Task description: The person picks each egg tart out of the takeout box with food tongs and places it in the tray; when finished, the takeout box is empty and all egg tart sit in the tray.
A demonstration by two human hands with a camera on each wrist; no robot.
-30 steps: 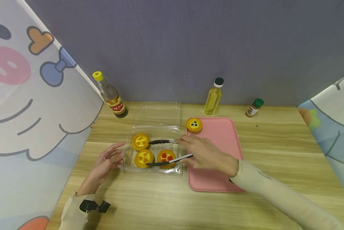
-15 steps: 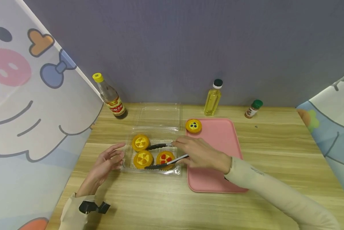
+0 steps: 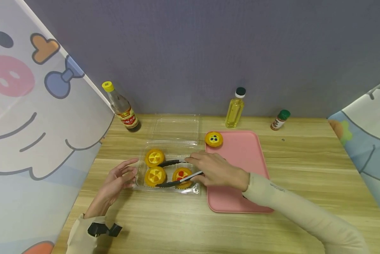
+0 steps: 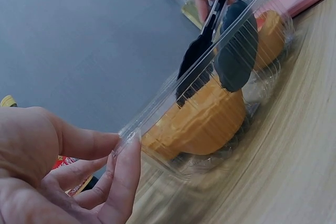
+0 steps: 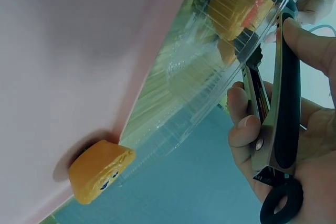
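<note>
My left hand [image 3: 117,180] pinches the left rim of an open clear plastic clamshell box [image 4: 181,174] between thumb and forefinger. My right hand [image 3: 220,170] grips black-tipped metal tongs [image 5: 286,98], their arms spread, reaching into the box from the right. Two egg tarts with yellow wedge toppings, a rear tart [image 3: 154,157] and a front tart [image 3: 155,175], lie in the box's left half. One tong tip is by each. A tart with red pieces [image 3: 179,173] sits at the front right, partly hidden under the lower tong arm.
A pink tray [image 3: 244,151] stands right of the box, with a blueberry-topped tart [image 3: 214,139] at its rear left corner. Behind are a yellow-capped sauce bottle [image 3: 126,114], an oil bottle [image 3: 234,113] and a green-capped spice jar [image 3: 278,121]. The box's lid [image 3: 176,127] lies folded back.
My right hand and the tongs have moved a little left. The front wedge-topped tart has shifted slightly left in the box. My left hand has stayed at the box's rim.
</note>
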